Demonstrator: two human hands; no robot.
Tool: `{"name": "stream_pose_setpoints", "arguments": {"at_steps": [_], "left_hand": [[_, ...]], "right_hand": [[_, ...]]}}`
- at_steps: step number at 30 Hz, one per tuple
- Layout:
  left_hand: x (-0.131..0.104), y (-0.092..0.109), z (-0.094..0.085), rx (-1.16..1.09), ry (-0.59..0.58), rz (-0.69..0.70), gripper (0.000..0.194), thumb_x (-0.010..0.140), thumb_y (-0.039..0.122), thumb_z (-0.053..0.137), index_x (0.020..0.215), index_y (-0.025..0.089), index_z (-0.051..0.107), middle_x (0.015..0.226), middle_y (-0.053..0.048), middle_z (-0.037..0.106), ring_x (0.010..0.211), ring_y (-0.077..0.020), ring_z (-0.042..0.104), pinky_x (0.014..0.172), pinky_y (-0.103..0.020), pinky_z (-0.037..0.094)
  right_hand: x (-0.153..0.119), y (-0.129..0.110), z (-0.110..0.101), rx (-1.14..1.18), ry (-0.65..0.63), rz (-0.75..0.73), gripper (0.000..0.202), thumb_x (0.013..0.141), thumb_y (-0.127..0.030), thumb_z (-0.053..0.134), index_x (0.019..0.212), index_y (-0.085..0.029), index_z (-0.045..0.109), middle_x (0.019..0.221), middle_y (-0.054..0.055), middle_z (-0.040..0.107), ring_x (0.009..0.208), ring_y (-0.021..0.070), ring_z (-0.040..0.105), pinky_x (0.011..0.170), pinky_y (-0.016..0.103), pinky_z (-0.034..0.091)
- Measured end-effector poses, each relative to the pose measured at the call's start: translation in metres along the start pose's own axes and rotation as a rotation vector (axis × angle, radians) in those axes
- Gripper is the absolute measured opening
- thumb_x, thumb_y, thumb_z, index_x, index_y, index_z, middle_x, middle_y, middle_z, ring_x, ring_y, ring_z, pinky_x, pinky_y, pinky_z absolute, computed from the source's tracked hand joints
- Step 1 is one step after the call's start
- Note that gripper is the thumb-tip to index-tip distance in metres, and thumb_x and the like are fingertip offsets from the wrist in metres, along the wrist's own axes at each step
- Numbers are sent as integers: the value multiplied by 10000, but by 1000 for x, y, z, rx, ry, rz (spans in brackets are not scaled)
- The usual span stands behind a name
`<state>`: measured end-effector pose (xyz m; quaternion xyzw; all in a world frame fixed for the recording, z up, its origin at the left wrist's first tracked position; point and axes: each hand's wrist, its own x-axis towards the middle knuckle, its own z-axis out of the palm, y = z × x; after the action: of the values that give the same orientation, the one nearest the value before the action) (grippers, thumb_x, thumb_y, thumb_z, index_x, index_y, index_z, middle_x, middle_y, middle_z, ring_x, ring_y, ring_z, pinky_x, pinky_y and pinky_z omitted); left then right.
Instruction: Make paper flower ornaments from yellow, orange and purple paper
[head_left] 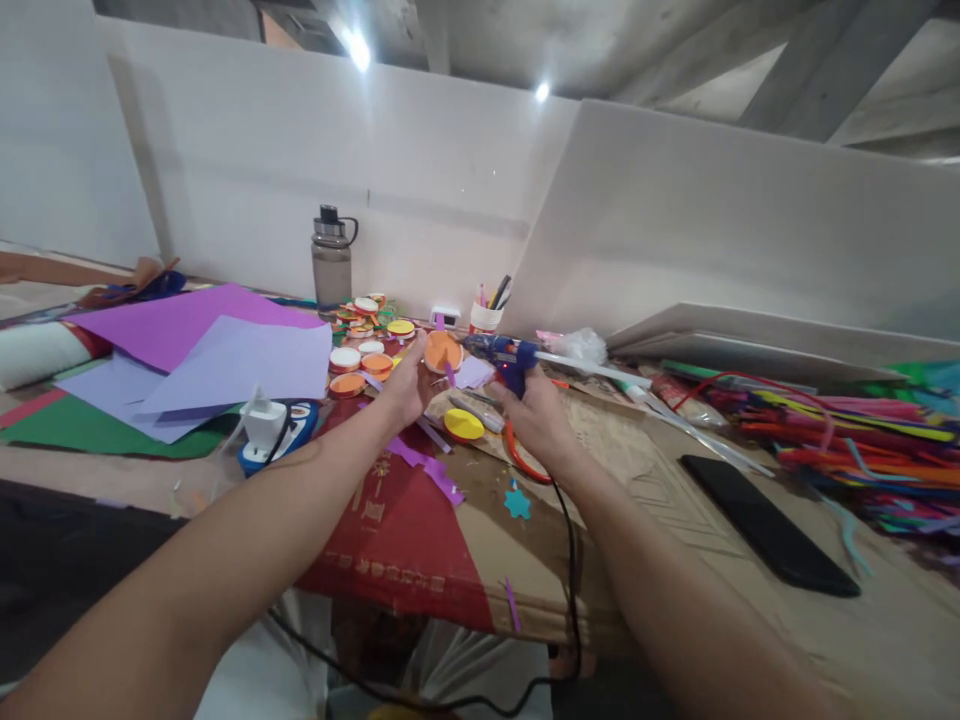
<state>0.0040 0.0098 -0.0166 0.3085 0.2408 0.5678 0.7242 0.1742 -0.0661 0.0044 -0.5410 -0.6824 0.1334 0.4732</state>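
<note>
I was in what looked like a craft workshop: coloured paper (232,360) lay at nine o'clock, bright craft strips (870,430) at three, a glue gun (506,354) mid-view, a bare concrete-looking ceiling (637,40) at one.

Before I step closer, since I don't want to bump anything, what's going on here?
A person's left hand holds up an orange disc, while the right hand grips a blue glue gun with its nozzle close to the disc. A pale glue stick pokes out behind the gun, and a black cord trails below the right hand. More round pieces lie left of the disc.
</note>
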Motion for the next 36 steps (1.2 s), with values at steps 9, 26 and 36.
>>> {"name": "stream_pose_setpoints", "arguments": {"at_steps": [9, 26, 36], "left_hand": [[-12, -3, 12, 32, -96, -25, 342, 877, 491, 561, 984, 185, 669, 892, -53, 722, 665, -133, 639, 599, -255, 515], [-13, -4, 14, 3, -69, 76, 326, 838, 468, 626, 987, 181, 662, 893, -44, 714, 680, -129, 638, 588, -245, 483], [-12, 0, 12, 3, -18, 127, 310, 876, 466, 567, 976, 188, 664, 910, -38, 713, 697, -125, 617, 630, -253, 461]], "right_hand": [[-1, -5, -6, -27, 5, -65, 346, 822, -279, 526, 1151, -179, 563, 1054, 112, 658, 904, 245, 599, 863, 411, 461], [-3, -3, -5, -45, 41, -32, 343, 832, -294, 534, 1152, -175, 568, 1088, 136, 662, 975, 279, 615, 893, 439, 465], [-6, -1, -4, -67, 9, -1, 365, 853, -329, 532, 1186, -185, 563, 1083, 135, 668, 992, 297, 615, 895, 467, 462]]}}
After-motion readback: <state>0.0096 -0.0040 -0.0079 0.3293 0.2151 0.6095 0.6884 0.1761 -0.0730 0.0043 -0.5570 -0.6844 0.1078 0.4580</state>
